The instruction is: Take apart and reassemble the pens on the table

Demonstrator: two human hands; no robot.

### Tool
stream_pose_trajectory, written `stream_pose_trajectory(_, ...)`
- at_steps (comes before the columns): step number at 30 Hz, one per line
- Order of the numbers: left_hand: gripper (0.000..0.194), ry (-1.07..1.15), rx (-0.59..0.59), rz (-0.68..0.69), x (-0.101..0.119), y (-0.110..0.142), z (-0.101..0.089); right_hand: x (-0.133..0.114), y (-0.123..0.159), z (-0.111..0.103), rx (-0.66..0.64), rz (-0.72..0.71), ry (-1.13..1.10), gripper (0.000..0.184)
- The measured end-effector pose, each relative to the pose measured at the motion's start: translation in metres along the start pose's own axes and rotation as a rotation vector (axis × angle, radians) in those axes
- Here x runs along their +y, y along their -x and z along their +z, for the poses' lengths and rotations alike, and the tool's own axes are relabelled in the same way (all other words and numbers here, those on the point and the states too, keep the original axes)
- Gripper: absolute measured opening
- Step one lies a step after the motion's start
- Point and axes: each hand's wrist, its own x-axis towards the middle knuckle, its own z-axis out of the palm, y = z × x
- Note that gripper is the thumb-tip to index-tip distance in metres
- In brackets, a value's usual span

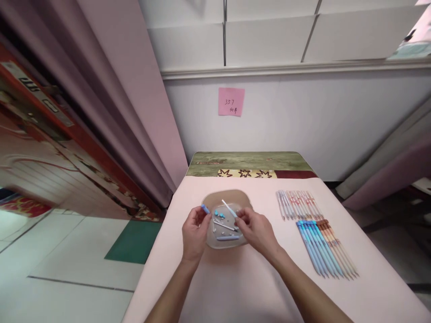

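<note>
Between the thumb and fingers of my left hand is a short blue pen part, pinched over the left rim of a shallow plastic tub. My right hand grips a slim pen piece, white at its upper end and light blue lower down, tilted up to the left above the tub. The two pieces are apart. Inside the tub lie small bright-blue parts, a thin white rod with a dark end, a bluish barrel and several tiny pale bits.
At the right of the pink-covered table, a row of blue and brown-topped pens lies side by side. Behind it is a row of pale, red-patterned pens. A pink note sticks to the wall beyond the table.
</note>
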Motion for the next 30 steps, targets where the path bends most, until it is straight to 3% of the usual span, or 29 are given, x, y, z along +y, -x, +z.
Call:
stream_pose_trajectory(3, 0.027, 0.053, 0.006, -0.046, -0.004, 0.003, -0.005, -0.008, -0.029, 0.013, -0.03, 0.027, 0.408, 0.019)
stream_pose_trajectory(5, 0.026, 0.043, 0.018, -0.052, -0.006, 0.005, -0.011, -0.009, -0.044, 0.025, -0.077, 0.053, 0.554, 0.021)
stream_pose_trajectory(11, 0.023, 0.012, 0.018, -0.057, -0.006, 0.008, -0.029, 0.0, -0.058, 0.045, -0.13, 0.045, 0.659, 0.023)
stream_pose_trajectory(19, 0.021, -0.019, 0.013, -0.063, -0.003, 0.011, -0.024, 0.002, -0.05, 0.07, -0.307, -0.053, 0.686, 0.022)
stream_pose_trajectory(22, 0.019, -0.071, 0.015, -0.032, -0.002, 0.013, -0.025, 0.003, -0.05, 0.07, -0.334, -0.086, 0.653, 0.021)
stream_pose_trajectory(26, 0.015, -0.135, -0.007, -0.013, 0.001, 0.016, -0.024, 0.001, -0.047, 0.046, -0.272, -0.131, 0.561, 0.022)
stream_pose_trajectory(28, 0.014, -0.159, -0.025, -0.008, 0.002, 0.017, -0.021, -0.004, -0.041, 0.03, -0.197, -0.147, 0.334, 0.024)
stream_pose_trajectory(30, 0.014, -0.172, -0.044, 0.005, 0.002, 0.018, -0.016, -0.013, -0.033, 0.018, -0.112, -0.165, -0.109, 0.025)
